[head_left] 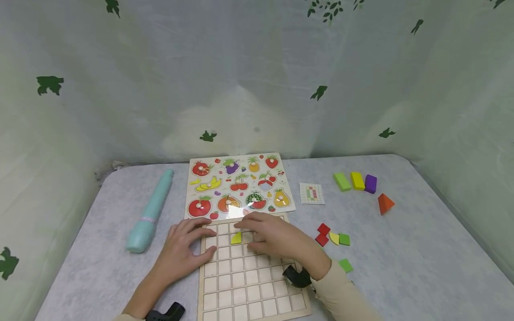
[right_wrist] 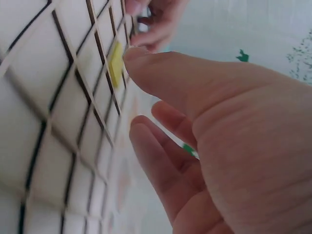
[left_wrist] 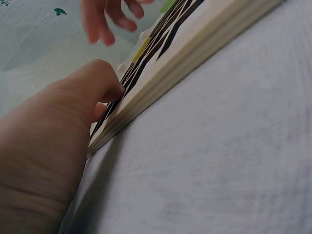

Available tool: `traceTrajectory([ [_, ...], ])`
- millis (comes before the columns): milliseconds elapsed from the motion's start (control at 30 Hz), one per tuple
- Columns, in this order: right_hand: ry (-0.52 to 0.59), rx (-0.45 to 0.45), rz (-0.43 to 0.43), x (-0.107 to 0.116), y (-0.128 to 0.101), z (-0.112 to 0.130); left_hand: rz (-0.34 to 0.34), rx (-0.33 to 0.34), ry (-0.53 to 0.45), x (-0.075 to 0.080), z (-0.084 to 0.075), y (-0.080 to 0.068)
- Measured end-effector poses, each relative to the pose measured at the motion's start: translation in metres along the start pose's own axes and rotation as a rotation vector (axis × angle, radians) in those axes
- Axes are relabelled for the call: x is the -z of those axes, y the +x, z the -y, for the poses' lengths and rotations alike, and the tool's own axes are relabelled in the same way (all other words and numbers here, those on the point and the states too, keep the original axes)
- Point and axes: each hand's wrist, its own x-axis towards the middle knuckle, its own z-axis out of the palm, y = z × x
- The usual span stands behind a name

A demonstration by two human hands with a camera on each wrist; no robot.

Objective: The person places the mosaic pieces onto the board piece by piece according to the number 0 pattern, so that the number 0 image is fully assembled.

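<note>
A wooden grid board (head_left: 249, 285) lies at the near edge of the table. One yellow piece (head_left: 236, 238) sits in a cell near its far left corner. My left hand (head_left: 192, 240) rests flat on the board's left edge; in the left wrist view its thumb (left_wrist: 100, 85) presses against the board's side (left_wrist: 195, 48). My right hand (head_left: 269, 234) lies over the board's far rows with straight fingers. In the right wrist view its thumb tip (right_wrist: 139, 57) is right beside the yellow piece (right_wrist: 115, 63). Neither hand holds anything.
A fruit peg puzzle (head_left: 238, 185) lies just beyond the board, with a teal cylinder (head_left: 150, 211) to the left. To the right are a pattern card (head_left: 312, 193), green, yellow and purple blocks (head_left: 357, 180), an orange pyramid (head_left: 385, 203) and small red, yellow and green tiles (head_left: 333, 238).
</note>
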Motion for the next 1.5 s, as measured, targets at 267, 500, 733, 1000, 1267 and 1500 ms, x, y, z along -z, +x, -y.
traceTrajectory([
  [267, 0.046, -0.081, -0.052, 0.022, -0.046, -0.014, -0.004, 0.002, -0.006, 0.0, 0.001, 0.001],
  [500, 0.068, -0.154, -0.096, 0.038, -0.075, -0.031, -0.001, 0.007, -0.005, -0.001, 0.001, 0.001],
  [733, 0.068, -0.262, -0.109, 0.053, -0.094, -0.054, -0.001, 0.001, -0.007, -0.002, 0.001, 0.001],
  [1000, 0.13, -0.344, -0.078, 0.058, -0.109, -0.085, -0.001, 0.004, -0.001, -0.001, 0.002, 0.0],
  [1267, 0.163, -0.352, -0.033, 0.053, -0.115, -0.106, -0.002, 0.007, 0.007, -0.002, 0.003, 0.0],
  [1500, 0.126, -0.369, -0.033, 0.046, -0.113, -0.112, -0.004, 0.01, 0.004, -0.002, 0.003, 0.0],
])
